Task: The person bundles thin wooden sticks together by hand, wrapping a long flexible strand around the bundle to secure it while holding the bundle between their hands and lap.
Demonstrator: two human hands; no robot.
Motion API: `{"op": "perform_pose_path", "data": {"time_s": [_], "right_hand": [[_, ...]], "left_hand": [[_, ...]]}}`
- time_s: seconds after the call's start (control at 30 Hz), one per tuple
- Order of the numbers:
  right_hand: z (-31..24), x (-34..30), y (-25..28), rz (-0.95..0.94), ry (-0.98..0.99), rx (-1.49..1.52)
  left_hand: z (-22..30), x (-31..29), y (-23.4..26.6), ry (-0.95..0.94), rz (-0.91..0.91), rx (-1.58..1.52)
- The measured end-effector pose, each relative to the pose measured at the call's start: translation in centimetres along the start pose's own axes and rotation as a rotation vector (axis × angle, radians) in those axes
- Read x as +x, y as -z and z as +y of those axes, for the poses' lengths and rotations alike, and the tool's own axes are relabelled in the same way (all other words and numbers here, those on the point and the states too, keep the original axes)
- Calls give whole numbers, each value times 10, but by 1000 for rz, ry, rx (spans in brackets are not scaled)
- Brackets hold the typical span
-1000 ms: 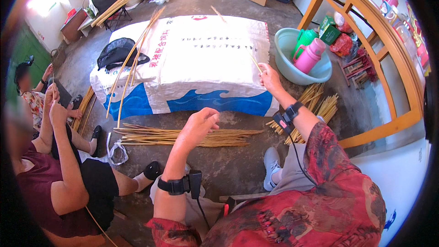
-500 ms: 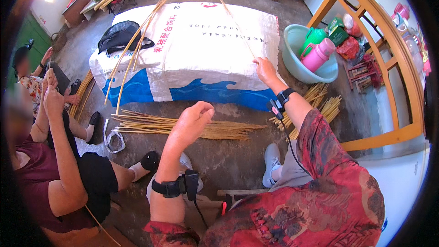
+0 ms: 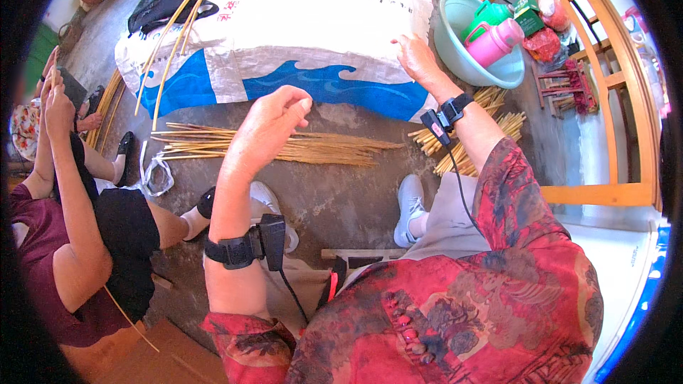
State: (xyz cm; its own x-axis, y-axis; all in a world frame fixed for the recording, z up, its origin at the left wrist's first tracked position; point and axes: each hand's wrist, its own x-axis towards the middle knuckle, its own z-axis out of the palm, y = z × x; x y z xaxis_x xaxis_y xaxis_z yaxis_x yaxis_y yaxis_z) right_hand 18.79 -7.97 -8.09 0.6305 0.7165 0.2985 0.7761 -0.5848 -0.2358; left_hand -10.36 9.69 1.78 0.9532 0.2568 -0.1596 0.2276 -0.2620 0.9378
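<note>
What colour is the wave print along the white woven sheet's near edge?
The wave print is blue, in the head view.

Sheet (image 3: 306,25) — white, blue wave pattern; stalks (image 3: 331,149) straw-yellow; basin (image 3: 454,50) — pale turquoise.

Red-and-black patterned short-sleeved shirt (image 3: 455,291), black wrist straps (image 3: 231,252) with boxy black modules (image 3: 272,242), thin black cables (image 3: 292,290), beige trousers (image 3: 445,203), light grey shoes (image 3: 410,203).

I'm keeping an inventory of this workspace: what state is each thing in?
Left hand: raised, fingers curled, no item visible in it
Right hand: over the sheet's right part, grip unclear
White sheet: spread out
Long stalks: lying across black cloth
Black cloth: bunched up
Floor stalks: lying flat
Basin: upright, holding both flasks
Pink flask: tilted
Green flask: tilted
White strap: loosely looped
</note>
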Motion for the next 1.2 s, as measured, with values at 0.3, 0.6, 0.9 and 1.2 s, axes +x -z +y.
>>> {"op": "perform_pose_path", "data": {"time_s": [0.3, 0.6, 0.9, 1.2], "right_hand": [[-66, -27, -22, -166, 322, 306], [-65, -88, -108, -865, 129, 191], [-64, -133, -167, -851, 21, 149], [-95, -133, -185, -922, -107, 124]], "left_hand": [[4, 4, 1, -26, 78, -25], [-1, 2, 10, -8, 207, -134], [2, -3, 16, 13, 298, -320], [-4, -7, 18, 27, 313, -329]]}}
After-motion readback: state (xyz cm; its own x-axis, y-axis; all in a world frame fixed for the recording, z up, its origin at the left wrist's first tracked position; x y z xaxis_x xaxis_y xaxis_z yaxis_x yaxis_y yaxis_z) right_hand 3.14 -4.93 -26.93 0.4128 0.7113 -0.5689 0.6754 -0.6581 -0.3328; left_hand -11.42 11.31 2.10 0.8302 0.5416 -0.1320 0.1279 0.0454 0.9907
